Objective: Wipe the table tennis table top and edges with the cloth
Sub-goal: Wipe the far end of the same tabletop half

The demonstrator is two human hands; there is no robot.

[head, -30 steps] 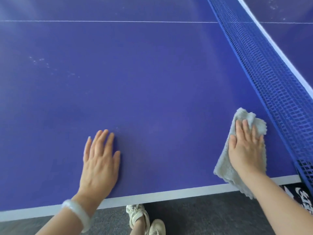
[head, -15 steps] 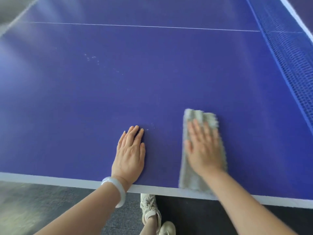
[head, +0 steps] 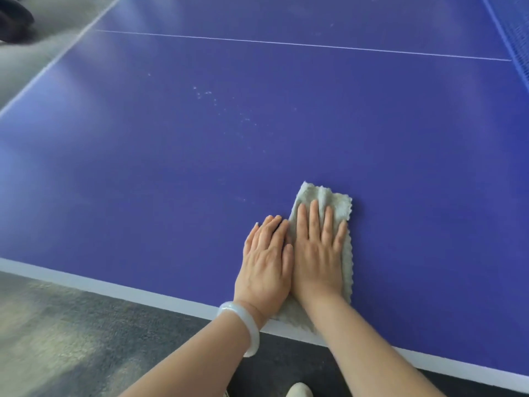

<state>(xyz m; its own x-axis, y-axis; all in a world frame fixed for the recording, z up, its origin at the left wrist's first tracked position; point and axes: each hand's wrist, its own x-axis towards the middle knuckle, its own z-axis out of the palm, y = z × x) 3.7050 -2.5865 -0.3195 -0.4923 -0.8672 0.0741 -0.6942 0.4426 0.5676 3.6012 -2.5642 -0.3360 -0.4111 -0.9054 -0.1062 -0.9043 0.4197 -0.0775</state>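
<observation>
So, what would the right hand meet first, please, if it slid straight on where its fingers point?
Pressing the cloth, the right hand likely meets only bare table top until the white line; the specks lie left.

Grey carpeted floor (head: 71,339), a pale shoe toe (head: 299,391) at the bottom, a white bangle (head: 234,308), blue net (head: 518,30) far right

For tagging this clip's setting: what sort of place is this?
Most likely an indoor games or sports room. A blue table tennis table with white lines fills the view, its blue net shows at the top right, and grey carpet-like floor lies below. No walls show.
</observation>
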